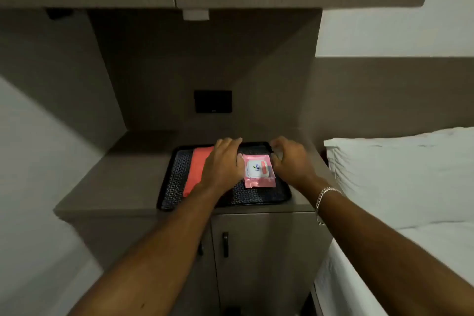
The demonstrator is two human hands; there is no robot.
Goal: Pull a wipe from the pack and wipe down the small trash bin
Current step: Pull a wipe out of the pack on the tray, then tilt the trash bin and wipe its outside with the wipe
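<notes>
My two forearms reach over the table to the wipe pack (258, 170), which lies on the dark tray (259, 197) beside a folded red cloth (198, 169). My left hand (225, 161) rests against its left edge, my right hand (289, 161) is half-curled and holds nothing. The pack looks soft, light and slippery — I should pin it and lift the flap. The bin is not visible.

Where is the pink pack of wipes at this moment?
In the head view, the pink pack of wipes lies on the right half of the dark tray, between the two hands, right of a folded orange cloth.
</notes>
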